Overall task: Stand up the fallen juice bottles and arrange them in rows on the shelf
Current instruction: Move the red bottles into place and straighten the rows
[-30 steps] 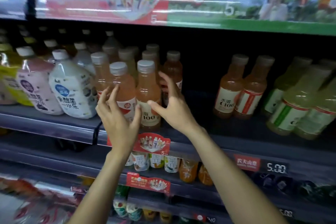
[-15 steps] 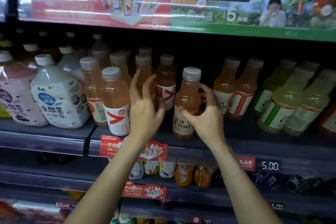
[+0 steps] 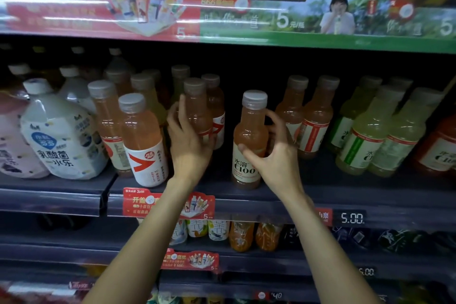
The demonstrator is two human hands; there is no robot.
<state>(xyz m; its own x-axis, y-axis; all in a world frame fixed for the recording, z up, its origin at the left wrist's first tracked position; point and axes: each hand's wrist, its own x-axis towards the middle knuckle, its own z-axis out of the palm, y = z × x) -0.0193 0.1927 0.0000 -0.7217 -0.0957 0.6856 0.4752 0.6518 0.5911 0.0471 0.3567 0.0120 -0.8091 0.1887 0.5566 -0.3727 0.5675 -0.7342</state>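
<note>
While upright on shelf (image 3: pixel 320 195): C100 bottle (image 3: pixel 249 140) | right hand (image 3: pixel 274 155) fingers curled round it | left hand (image 3: pixel 187 138) fingers cup neighbouring bottle (image 3: pixel 197 108)

the left hand (image 3: pixel 187 140) covers the lower part of an orange bottle (image 3: pixel 197 108), hiding its label. the pink pouch (image 3: pixel 12 145) is cut off at the left edge. back-row caps (image 3: pixel 114 52) fade into shadow.

The dark shelf (image 3: pixel 320 195) carries upright orange juice bottles (image 3: pixel 250 140), green bottles (image 3: pixel 365 136) and white jugs (image 3: pixel 61 136)
</note>
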